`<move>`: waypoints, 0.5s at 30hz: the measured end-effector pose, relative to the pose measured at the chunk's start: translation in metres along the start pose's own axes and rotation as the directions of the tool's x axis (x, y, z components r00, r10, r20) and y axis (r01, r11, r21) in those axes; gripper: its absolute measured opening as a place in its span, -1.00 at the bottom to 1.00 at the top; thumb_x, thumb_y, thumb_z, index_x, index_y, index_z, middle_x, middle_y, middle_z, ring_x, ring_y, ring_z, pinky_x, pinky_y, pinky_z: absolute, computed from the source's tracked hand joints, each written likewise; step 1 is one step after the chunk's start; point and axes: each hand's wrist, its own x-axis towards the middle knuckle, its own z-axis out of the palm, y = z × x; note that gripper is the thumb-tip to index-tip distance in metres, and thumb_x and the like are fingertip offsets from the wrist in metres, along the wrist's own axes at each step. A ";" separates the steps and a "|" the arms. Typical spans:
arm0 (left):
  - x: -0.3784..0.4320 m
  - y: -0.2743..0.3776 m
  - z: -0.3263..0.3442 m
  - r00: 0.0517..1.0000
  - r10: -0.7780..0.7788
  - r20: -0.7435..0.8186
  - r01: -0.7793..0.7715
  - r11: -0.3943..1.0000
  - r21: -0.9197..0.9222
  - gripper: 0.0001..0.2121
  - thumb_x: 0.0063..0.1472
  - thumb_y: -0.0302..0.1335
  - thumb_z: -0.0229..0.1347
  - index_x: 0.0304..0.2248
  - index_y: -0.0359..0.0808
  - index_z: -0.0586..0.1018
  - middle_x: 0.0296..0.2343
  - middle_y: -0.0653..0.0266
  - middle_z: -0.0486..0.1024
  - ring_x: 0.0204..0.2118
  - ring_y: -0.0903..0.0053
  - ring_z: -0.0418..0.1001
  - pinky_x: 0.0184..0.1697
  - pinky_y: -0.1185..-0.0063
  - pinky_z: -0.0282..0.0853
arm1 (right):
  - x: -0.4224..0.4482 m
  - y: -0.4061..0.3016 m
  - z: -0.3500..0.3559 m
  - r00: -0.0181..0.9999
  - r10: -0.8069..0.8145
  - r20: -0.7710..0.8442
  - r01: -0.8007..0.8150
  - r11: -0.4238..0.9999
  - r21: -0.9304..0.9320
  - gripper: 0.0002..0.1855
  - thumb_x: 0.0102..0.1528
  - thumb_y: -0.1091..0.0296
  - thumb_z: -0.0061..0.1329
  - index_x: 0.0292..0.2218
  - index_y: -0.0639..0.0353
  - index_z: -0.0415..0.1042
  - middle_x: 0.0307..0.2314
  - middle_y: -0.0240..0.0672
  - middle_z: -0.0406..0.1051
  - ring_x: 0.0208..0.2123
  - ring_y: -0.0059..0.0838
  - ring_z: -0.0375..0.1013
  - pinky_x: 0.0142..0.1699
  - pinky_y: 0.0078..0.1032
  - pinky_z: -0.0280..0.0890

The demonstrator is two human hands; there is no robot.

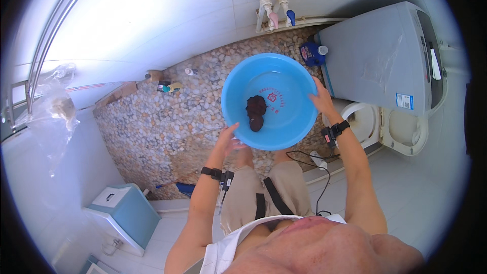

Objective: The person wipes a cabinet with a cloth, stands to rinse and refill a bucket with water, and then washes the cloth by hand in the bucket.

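A round blue plastic basin (293,118) is held up in front of me between both hands. My left hand (230,140) grips its rim at the lower left, its thumb up at the edge. On the right side, my right hand (321,97) holds the rim, with the fingers partly over the inside wall. Inside the basin, left of the red printed mark on its bottom, lies a dark brown knobbly object (256,112) with a smooth rounded end; I cannot tell what it is. The undersides of both grips are hidden by the basin.
A washing machine (373,57) stands at the right, with a blue jug (312,54) beside it and a toilet (363,121) with its lid up below. Small bottles (173,87) are on the pebble-patterned floor (144,137). A blue cabinet (131,213) is at lower left; a black cable (327,182) hangs by my right leg.
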 end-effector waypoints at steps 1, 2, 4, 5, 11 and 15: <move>0.017 -0.010 -0.008 1.000 0.006 -0.008 -0.006 1.000 -0.018 -0.41 0.12 -0.35 0.20 0.08 -0.37 0.25 0.01 -0.03 0.27 0.01 0.19 0.36 -0.13 0.32 0.47 | 0.012 -0.003 -0.002 0.997 -0.030 0.076 0.029 0.999 0.017 -0.30 -0.01 0.47 -0.07 0.18 0.00 0.10 -0.07 0.02 0.37 -0.03 -0.06 0.39 0.05 -0.26 0.23; 0.038 -0.023 -0.013 0.998 0.054 0.024 -0.052 0.996 -0.072 -0.48 0.11 -0.40 0.18 0.03 -0.38 0.29 -0.07 0.02 0.34 -0.09 0.26 0.42 -0.18 0.35 0.49 | 0.026 -0.004 -0.005 0.995 -0.041 0.094 0.040 0.999 0.012 -0.30 -0.01 0.47 -0.07 0.18 0.00 0.10 -0.07 0.02 0.37 -0.03 -0.06 0.39 0.05 -0.26 0.23; 0.054 -0.029 0.004 0.994 0.094 0.062 -0.085 0.988 -0.129 -0.55 0.11 -0.45 0.15 -0.03 -0.39 0.33 -0.16 0.07 0.41 -0.18 0.33 0.48 -0.24 0.37 0.51 | 0.051 0.011 -0.018 0.976 -0.165 0.141 0.165 0.986 0.018 -0.33 0.03 0.36 0.00 0.17 0.09 0.13 -0.05 0.01 0.36 -0.04 -0.13 0.40 0.05 -0.32 0.24; 0.062 -0.031 0.013 0.990 0.141 -0.016 -0.141 0.990 -0.007 -0.61 0.09 -0.50 0.11 -0.08 -0.41 0.36 -0.23 0.11 0.43 -0.26 0.38 0.50 -0.30 0.42 0.52 | 0.067 0.017 -0.030 0.975 -0.166 0.150 0.167 0.986 0.010 -0.33 0.03 0.36 0.00 0.17 0.09 0.13 -0.05 0.01 0.36 -0.04 -0.13 0.40 0.05 -0.32 0.24; 0.112 -0.008 0.034 0.913 0.291 -0.287 -0.282 0.957 0.073 -0.77 0.01 -0.62 0.05 -0.27 -0.42 0.43 -0.47 0.23 0.44 -0.50 0.50 0.48 -0.54 0.57 0.46 | 0.185 -0.060 -0.076 0.928 -0.112 0.356 0.180 0.970 -0.163 -0.22 0.08 0.00 0.03 0.16 0.33 0.12 -0.02 0.03 0.33 -0.11 -0.23 0.44 0.01 -0.43 0.29; 0.118 0.025 0.088 0.886 0.303 -0.351 -0.296 0.952 0.075 -0.84 0.01 -0.51 0.08 -0.36 -0.34 0.48 -0.50 0.26 0.43 -0.53 0.50 0.45 -0.55 0.55 0.42 | 0.227 -0.110 -0.076 0.959 -0.263 0.109 0.284 0.865 -0.413 -0.21 0.07 -0.11 0.01 0.10 0.37 0.18 -0.06 0.08 0.35 -0.11 -0.13 0.44 0.00 -0.32 0.30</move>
